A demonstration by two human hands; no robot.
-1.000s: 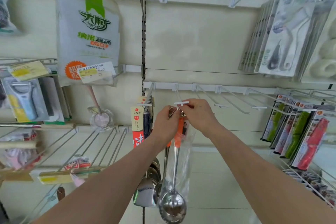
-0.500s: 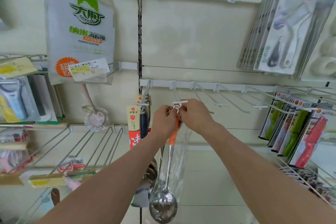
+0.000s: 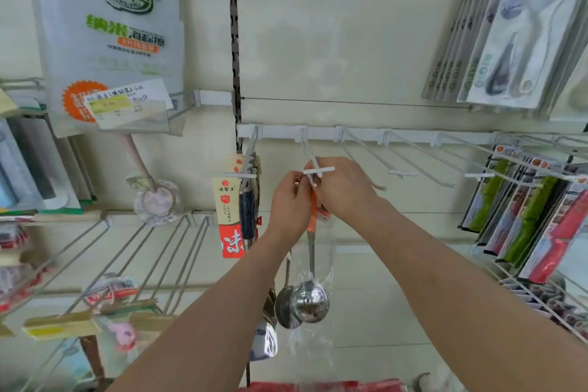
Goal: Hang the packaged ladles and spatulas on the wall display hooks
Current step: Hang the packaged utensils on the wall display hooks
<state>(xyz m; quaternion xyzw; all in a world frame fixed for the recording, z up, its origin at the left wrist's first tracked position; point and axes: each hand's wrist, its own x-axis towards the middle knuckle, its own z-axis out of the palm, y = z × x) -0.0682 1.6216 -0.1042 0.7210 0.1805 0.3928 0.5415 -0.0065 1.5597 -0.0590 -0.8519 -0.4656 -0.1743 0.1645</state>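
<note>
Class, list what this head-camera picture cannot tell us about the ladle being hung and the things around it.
1. Head view: whether the ladle has its hole over the hook; the left hand and right hand cover the handle top.
2. Head view: the writing on the price tag, too blurred to read.
3. Head view: the red thing at the bottom, cut off by the edge.

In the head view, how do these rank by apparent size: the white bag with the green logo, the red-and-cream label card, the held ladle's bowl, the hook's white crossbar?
1. white bag, clearly largest
2. label card
3. bowl of the ladle, rounder but smaller in area
4. crossbar, smallest
</note>
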